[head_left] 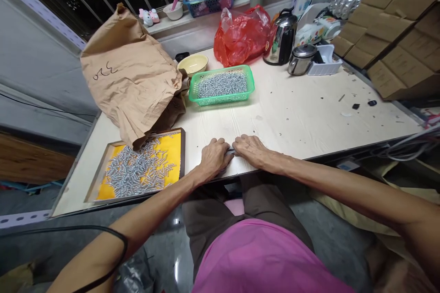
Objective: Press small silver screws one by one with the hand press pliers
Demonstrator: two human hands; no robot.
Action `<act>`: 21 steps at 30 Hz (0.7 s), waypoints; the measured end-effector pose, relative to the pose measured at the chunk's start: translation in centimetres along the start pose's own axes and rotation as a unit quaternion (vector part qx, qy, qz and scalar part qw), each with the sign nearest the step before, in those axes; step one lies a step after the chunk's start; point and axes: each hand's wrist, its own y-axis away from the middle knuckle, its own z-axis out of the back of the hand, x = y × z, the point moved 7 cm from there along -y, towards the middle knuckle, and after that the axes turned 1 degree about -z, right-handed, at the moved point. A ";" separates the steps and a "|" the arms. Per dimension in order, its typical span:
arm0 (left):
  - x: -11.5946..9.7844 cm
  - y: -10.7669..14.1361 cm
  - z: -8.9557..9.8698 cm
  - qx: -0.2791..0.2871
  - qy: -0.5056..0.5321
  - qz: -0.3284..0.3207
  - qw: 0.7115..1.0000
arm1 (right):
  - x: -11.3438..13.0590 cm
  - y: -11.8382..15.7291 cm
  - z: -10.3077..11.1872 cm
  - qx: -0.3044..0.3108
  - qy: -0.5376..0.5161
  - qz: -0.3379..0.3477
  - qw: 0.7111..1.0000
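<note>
My left hand (pixel 213 158) and my right hand (pixel 250 150) are close together at the table's front edge, both with curled fingers. A small grey, metallic-looking piece (pixel 232 150) shows in the gap between them. My fingers hide most of it, so its kind cannot be told. To the left of my hands lies a shallow tray (pixel 183 153) with a yellow bottom, where many short, shiny metal pieces (pixel 132 171) are heaped and scattered. Beyond my hands, a green plastic basket (pixel 222 99) holds a layer of similar short metal pieces (pixel 223 83).
A large brown paper bag (pixel 132 68) leans over the tray's far side. Behind the basket stand a yellow bowl (pixel 193 63), a red plastic bag (pixel 240 39) and a steel kettle (pixel 280 39). A metal pot (pixel 301 60) and stacked cardboard (pixel 388 23) are at the right.
</note>
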 end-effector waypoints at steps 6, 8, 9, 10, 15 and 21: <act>-0.1 1.9 -0.3 -0.085 0.043 0.012 0.995 | -1.5 0.5 0.9 -0.062 -0.020 0.045 0.997; -1.1 3.0 -0.7 -0.123 0.073 -0.010 0.990 | -2.3 0.4 0.8 -0.056 -0.048 0.069 0.995; -1.9 3.5 -0.9 -0.136 0.087 -0.028 0.987 | -2.6 0.2 0.6 -0.055 -0.056 0.074 0.994; -2.6 3.9 -1.2 -0.140 0.102 -0.047 0.984 | -3.0 -0.1 0.5 -0.057 -0.057 0.072 0.994; -5.1 4.3 -2.4 -0.124 0.164 -0.079 0.976 | -4.4 -2.2 0.4 -0.101 -0.003 0.027 0.995; -5.4 4.4 -2.6 -0.143 0.194 -0.082 0.967 | -4.2 -2.9 1.7 -0.154 -0.002 0.008 0.988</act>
